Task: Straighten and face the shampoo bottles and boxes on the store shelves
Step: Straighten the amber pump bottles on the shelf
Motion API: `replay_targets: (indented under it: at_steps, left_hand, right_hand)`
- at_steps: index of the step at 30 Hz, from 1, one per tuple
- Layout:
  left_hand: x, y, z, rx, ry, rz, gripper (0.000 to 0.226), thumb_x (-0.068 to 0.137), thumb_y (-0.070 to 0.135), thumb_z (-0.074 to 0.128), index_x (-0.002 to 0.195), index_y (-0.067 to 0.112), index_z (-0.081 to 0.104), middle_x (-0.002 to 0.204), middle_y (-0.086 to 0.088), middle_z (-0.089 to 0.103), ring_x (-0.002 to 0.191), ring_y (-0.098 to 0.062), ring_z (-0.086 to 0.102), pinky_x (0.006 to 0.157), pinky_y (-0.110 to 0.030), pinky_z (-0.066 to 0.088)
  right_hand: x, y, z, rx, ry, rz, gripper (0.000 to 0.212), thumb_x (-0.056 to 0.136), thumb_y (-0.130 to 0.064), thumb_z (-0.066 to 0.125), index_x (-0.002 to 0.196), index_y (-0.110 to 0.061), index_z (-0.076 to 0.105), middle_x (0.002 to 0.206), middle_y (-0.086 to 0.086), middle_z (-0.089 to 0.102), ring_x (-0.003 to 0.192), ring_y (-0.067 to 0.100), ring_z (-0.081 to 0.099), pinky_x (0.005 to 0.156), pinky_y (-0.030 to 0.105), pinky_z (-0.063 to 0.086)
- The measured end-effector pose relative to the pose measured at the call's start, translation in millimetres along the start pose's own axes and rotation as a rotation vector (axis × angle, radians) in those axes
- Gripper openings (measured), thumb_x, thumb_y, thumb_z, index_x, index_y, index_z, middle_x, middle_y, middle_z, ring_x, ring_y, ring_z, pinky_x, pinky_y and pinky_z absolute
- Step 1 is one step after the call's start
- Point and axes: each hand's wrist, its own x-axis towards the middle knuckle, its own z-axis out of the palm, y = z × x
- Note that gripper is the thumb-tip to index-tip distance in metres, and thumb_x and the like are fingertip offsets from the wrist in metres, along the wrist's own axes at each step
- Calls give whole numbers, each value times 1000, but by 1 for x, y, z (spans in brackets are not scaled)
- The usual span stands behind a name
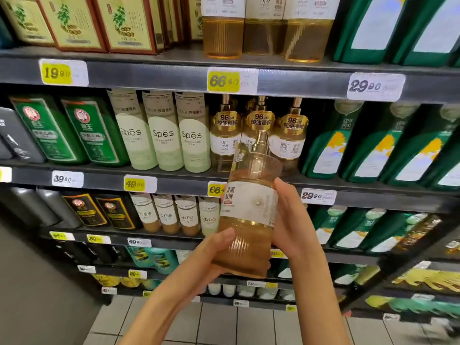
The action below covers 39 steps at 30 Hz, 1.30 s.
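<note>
Left hand (216, 252) grips the lower end of an amber pump bottle (249, 202), thumb across the ribbed front and fingertips curled under the base. Right hand (291, 220) cups the right side of the bottle at its white label, thumb pointing up along the label's edge; its fingers are hidden behind the bottle. The bottle is held off the shelves, leaning slightly to the right, its label turned partly to the left and its gold pump head overlapping the middle shelf. Directly behind it on that shelf stands a row of matching amber bottles (224, 135) with gold collars. To their left are three pale green Spes bottles (163, 133), and beyond those, dark green boxes (47, 130). To the right stand tall green bottles (326, 150) with white and yellow labels. A yellow price tag (223, 81) reading 66 sits on the shelf edge above. The top shelf holds cream boxes (74, 21) with red borders and more amber bottles. Lower shelves carry further bottles, blurred, above a tiled floor (224, 324).
</note>
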Motion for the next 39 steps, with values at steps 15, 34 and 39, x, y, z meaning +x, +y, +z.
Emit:
replay_targets:
  at_steps: [15,34,39]
  left_hand:
    - [13,-12,-19,39,60,138,71,55,61,74,114,22,65,109,1,70,102,-16,66,77,-22,52]
    - [14,-11,-12,-80,138,166,43,66,61,55,99,39,71,105,4,72,98,-12,67,71,-20,54]
    - [17,-11,-14,-121,207,156,42,76,63,51,104,37,68,113,-3,68,105,-18,65,78,-30,55]
  right_hand:
    - [10,1,9,-281,41,87,49,85,-53,48,115,-19,67,118,5,68,114,20,62,99,37,49]
    - [17,16,8,-242,81,168,49,81,-64,43,113,-34,65,117,-2,69,110,14,63,91,30,53]
    - [17,20,7,-233,56,135,40,82,-38,58,115,-16,62,108,6,72,99,19,68,79,28,56]
